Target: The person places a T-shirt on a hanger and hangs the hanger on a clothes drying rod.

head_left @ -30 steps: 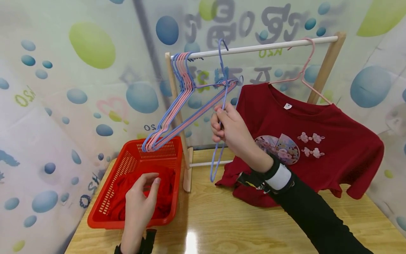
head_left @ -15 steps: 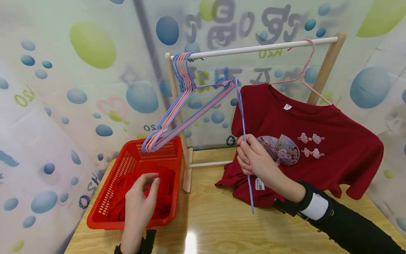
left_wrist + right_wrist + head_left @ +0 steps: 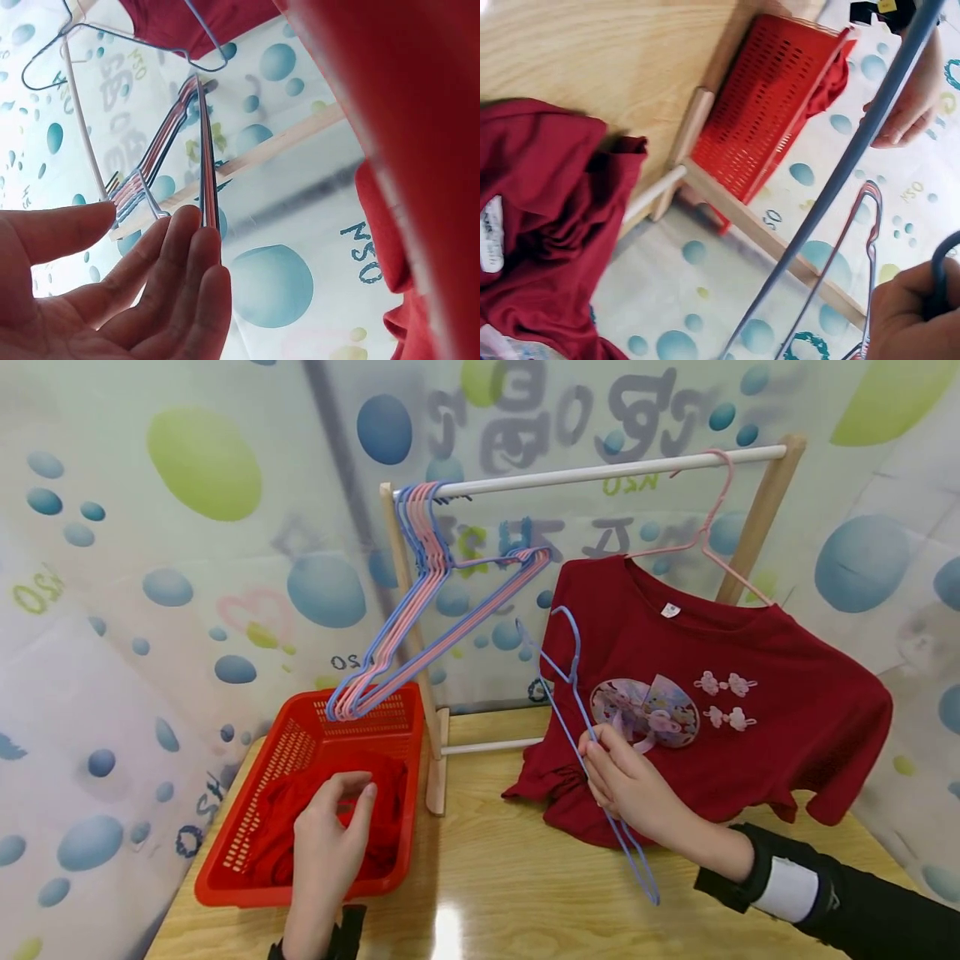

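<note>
1 blue hanger (image 3: 573, 678) pinched in the right hand (image 3: 626, 781), 1 dark red shirt (image 3: 697, 660) behind it, 1 red basket (image 3: 238, 843) below the left hand (image 3: 333, 827), which is loosely curled, holding nothing, right arm (image 3: 892, 893) outstretched

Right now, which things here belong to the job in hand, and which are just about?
Likely part of the job:
blue hanger in the right hand
bunched hangers
rack
dark red shirt
red basket with red cloth

Apparently just surroundings:
wooden table
patterned backdrop
</note>
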Motion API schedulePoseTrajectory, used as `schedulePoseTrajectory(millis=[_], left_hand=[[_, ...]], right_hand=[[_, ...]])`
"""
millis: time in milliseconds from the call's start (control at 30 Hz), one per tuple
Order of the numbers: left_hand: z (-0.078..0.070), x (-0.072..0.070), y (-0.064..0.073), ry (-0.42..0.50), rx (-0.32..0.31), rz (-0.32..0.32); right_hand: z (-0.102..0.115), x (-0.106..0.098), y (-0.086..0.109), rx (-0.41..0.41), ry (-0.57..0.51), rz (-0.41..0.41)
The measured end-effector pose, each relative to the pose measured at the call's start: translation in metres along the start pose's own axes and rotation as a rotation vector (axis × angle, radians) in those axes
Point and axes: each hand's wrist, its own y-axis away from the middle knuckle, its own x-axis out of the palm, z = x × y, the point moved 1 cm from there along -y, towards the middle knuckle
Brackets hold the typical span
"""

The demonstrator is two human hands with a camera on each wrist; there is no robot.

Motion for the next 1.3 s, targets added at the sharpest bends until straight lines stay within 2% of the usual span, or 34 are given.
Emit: schedulePoseTrajectory(millis=[233,500,767,1033,1300], left_hand=[[0.0,0.0,0.003,0.001,-0.013,0.01],[-0.001,-0.001,0.003,-0.002,-0.001,-0.021],[0.0,-0.003,0.004,-0.002,-0.017,-0.024],[-0.001,-0.005,0.005,-0.008,-0.05,-0.011],[-0.002,-0.007,0.007,-0.014,-0.065,-0.008]], right_hand=[[-0.006,-0.01,0.011,-0.008,0.108,-0.035],[-0.01,-0.029,0.023,-0.023,0.123,-0.042],[-0.009,-0.043,0.037,0.03,0.29,-0.09],[-0.007,-0.049,0.056,0.046,0.48,-0.14],[-0.006,-0.056,0.068,0.048,0.557,-0.147]])
